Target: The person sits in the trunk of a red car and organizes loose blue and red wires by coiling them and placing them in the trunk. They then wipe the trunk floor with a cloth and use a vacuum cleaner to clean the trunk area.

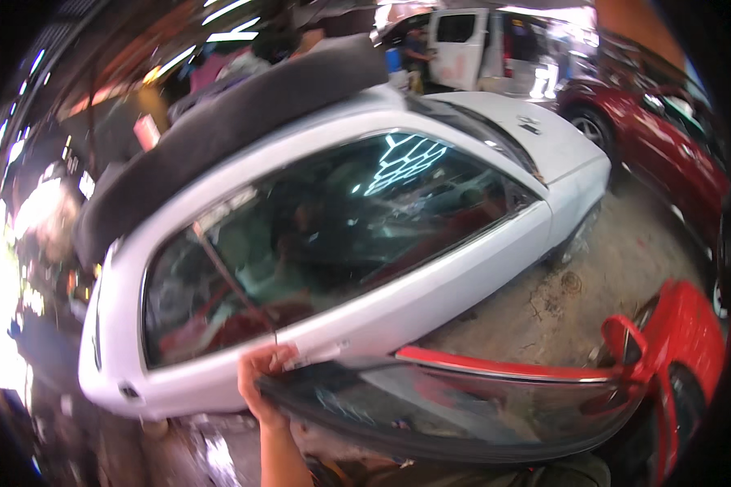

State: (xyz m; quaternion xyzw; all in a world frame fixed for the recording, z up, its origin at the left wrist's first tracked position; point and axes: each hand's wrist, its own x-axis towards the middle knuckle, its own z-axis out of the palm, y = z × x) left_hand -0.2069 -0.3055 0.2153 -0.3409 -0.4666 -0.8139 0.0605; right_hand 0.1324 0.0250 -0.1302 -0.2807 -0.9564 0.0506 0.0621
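Near the bottom centre, my left hand (261, 380) is closed round the left end of a red car door's (503, 367) dark window frame. The door's frame edge (455, 449) curves along the lower part of the view, with tinted glass (495, 410) inside it. A strip of red bodywork with a bright trim line runs along the far side of the glass. A red side mirror (621, 334) stands out at its right end. My right hand does not show.
A pale, unpainted-looking car (430, 312) stands close beyond the door, with a long dark padded piece (244, 122) on its roof. A red car body (686, 349) is at the right, a dark red car (666, 146) behind. Farther back, a person (417, 53) stands by a white van (456, 49).
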